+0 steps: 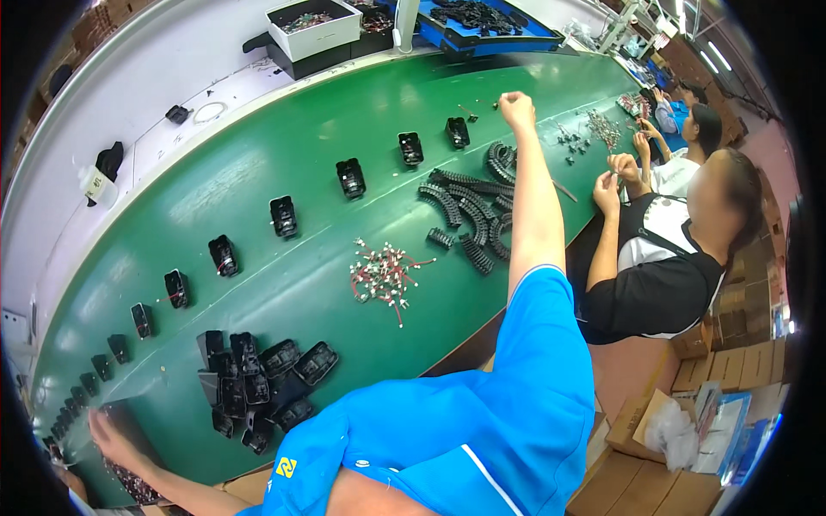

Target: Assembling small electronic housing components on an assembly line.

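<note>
My right arm stretches far across the green table, and my right hand [518, 110] is closed in a pinch above its far side. Whatever lies between those fingertips is too small to make out. A small dark piece [472, 116] with a thin lead lies to its left. Nearest on that side in the row is a black open housing [457, 132]. At the lower left, my left hand [110, 443] is over a dark tray [129, 419] of small parts, its fingers loosely apart. Between my arms lie a pile of black housings [249, 383] and a heap of red-and-white wired connectors [385, 273].
Black ribbed curved strips [469, 202] lie beside my right arm. The housings form a long curved row along the green table [258, 155]. A blue tray [490, 39] and a white box [312, 30] stand at the back. Co-workers [658, 249] sit at right, beside cartons [671, 482].
</note>
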